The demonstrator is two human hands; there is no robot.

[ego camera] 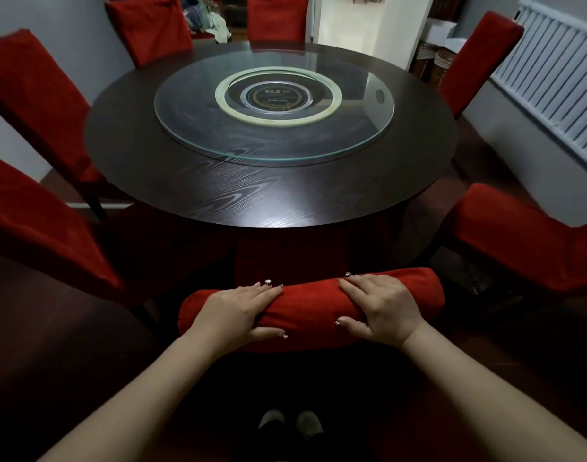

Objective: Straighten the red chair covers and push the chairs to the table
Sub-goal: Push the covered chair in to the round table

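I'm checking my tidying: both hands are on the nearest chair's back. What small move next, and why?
Probably push the chair back forward a little: left hand and right hand grip its top, and a gap shows between it and the table.

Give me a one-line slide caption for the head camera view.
At a round dark table with a glass turntable, the left hand and right hand grip a red-covered chair back.
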